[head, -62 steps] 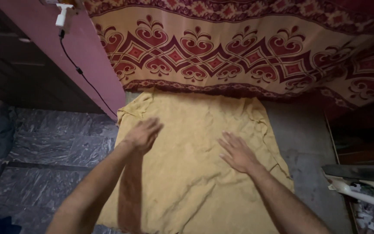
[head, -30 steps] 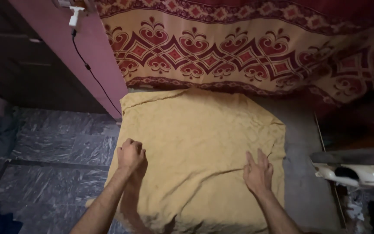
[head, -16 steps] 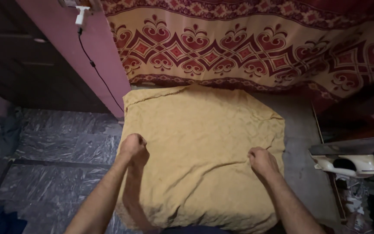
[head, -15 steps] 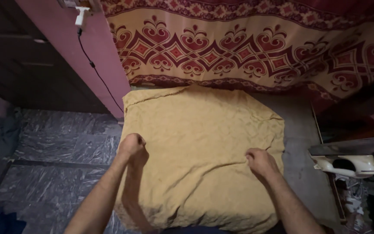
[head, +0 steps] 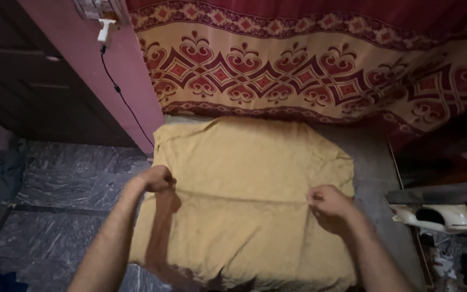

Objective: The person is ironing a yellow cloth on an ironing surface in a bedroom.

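A mustard-yellow cloth point(head: 244, 162) lies spread on a grey surface point(head: 371, 167) in front of me. My left hand point(head: 157, 178) is closed on the cloth near its left edge. Near the right side, my right hand point(head: 326, 203) pinches the fabric too. A taut ridge of cloth runs between the two hands, lifted slightly off the surface. The near part of the cloth hangs down toward me.
A red and cream patterned drape point(head: 320, 65) hangs along the back. A pink wall edge point(head: 114, 70) with a white plug and black cord point(head: 115, 86) stands at left. Dark marble floor point(head: 55, 216) lies lower left. An electric iron point(head: 439, 211) rests at right.
Both hands went from lying flat on the cloth to closing on it, then pulled apart and lifted, drawing a tight fold line between them.
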